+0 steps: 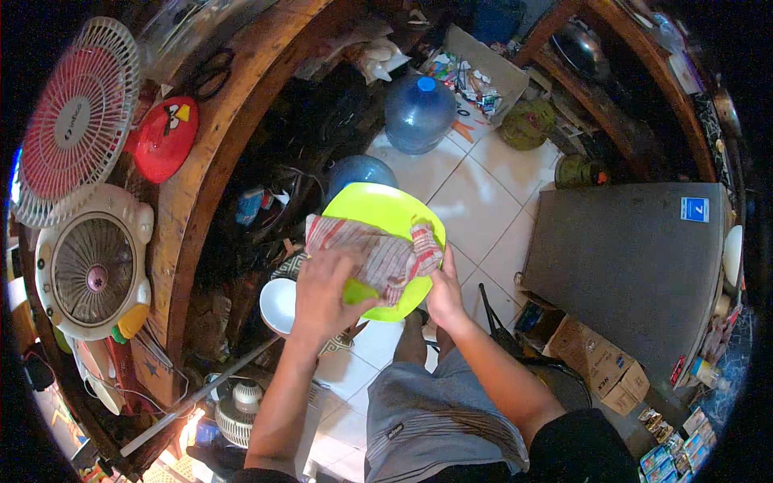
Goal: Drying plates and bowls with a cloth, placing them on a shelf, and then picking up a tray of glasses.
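A bright lime-green plastic plate (378, 197) with rounded corners is held up in front of me, above the tiled floor. Across it lies a crumpled cloth (374, 251) with grey, white and red stripes. My left hand (326, 282) bears down on the cloth's near left part, its fingers bent into the fabric and partly hidden. At the plate's right edge, my right hand (444, 291) grips the rim, the thumb near a bunched end of the cloth. Below the left wrist, a white bowl (277, 306) is partly covered by the hand.
Two large blue water jugs, one (419, 117) with a blue cap, stand ahead on the floor. A wooden counter (233, 105) on the left carries a fan (76, 121) and a red toy-like object (165, 138). To the right are a dark grey cabinet-like surface (620, 258) and a cardboard box (596, 362).
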`<state>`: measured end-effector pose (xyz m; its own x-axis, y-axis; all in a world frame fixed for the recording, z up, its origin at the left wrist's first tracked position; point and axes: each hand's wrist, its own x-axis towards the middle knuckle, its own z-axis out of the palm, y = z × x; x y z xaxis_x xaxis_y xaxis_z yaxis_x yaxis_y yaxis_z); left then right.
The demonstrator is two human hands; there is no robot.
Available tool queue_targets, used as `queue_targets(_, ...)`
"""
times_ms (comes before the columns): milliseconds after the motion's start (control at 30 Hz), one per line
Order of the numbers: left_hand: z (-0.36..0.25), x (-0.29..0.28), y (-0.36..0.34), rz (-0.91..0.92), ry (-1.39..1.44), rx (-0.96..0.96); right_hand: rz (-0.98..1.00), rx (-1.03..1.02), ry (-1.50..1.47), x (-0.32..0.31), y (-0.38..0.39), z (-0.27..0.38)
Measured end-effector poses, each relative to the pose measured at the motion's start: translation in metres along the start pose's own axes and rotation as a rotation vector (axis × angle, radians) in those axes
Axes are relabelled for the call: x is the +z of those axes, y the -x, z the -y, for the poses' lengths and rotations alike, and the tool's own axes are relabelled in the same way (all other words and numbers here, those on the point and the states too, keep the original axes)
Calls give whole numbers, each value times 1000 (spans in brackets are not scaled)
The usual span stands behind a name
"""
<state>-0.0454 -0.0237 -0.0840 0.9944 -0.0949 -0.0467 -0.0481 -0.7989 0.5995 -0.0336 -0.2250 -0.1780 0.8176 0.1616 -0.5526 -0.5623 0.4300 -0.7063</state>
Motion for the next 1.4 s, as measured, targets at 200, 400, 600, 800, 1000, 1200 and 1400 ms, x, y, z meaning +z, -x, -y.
queue_targets(200,4,25,12,-14,-265,109,13,-10,49,-2,-7,15)
queue_targets(400,-24,-23,-32,-280,315,-402,30,-24,224,-23,-28,10)
queue_targets(600,-74,-61,-49,-498,100,-278,-20,39,208,-17,-32,24)
queue_targets(800,-84,-10,-30,-15,470,-173,45,94,14,-12,-34,29)
queue_targets(1000,-52,30,-26,19,-201,-178,179,131,-149,-10,-40,38)
queue_targets(1200,-37,40,-61,128,-327,-183,193,79,118,-16,-38,41)
queue_targets(1400,-48,75,-47,196,-224,45,108,31,163,-24,-40,53)
